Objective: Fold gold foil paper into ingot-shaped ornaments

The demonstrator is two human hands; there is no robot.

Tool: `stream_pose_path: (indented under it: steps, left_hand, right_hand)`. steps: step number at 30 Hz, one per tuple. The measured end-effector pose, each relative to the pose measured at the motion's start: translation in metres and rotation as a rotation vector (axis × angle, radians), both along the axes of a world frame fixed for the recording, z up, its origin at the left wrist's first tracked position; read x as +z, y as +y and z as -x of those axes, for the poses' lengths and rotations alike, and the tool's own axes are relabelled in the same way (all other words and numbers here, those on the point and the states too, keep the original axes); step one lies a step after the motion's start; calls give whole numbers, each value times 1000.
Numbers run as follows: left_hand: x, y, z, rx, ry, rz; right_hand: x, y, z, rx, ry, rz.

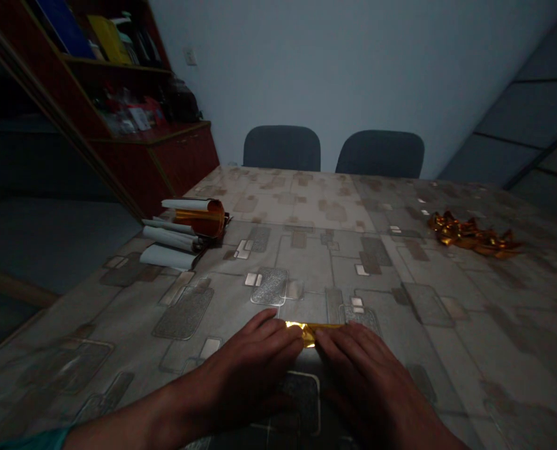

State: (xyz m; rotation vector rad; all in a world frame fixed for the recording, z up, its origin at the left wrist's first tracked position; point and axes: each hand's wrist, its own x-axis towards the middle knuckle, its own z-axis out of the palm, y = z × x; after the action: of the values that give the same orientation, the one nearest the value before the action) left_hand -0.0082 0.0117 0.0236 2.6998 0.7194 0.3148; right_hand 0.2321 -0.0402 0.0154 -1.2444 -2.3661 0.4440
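A narrow strip of shiny gold foil paper (309, 336) lies across the near middle of the table, between my two hands. My left hand (259, 353) covers its left end, fingers closed over it from above. Over the right end, my right hand (357, 362) is closed in the same way, its fingertips close to those of the left. Only the bright middle of the foil and a thin top edge show; the rest is hidden under my fingers. Both thumbs are in shadow.
Rolled foil sheets (200, 222), gold inside and pale outside, lie at the table's left edge. Several folded gold foil pieces (475, 236) sit in a row at the right. A patterned cloth (301, 206) covers the table. Beyond stand two grey chairs (282, 149) and a red cabinet (184, 159).
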Motion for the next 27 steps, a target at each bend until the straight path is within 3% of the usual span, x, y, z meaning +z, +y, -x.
stream_pose_path:
  steps: [6,11,18,23,27]
  left_hand:
    - [-5,0,-1,-12,38,19]
    - [-9,-1,5,-10,5,-2]
    - [-11,-2,16,-12,-34,-20]
    - [-18,-7,21,30,-59,-77]
    - [-18,-7,30,45,30,-56]
  right_hand:
    - [-13,0,5,-35,-73,11]
    - [-14,0,3,-48,-44,-4]
    - [-17,0,-2,40,-104,-109]
    - [-14,-2,-4,-11,-39,46]
    - [-12,-4,-6,-3,-25,42]
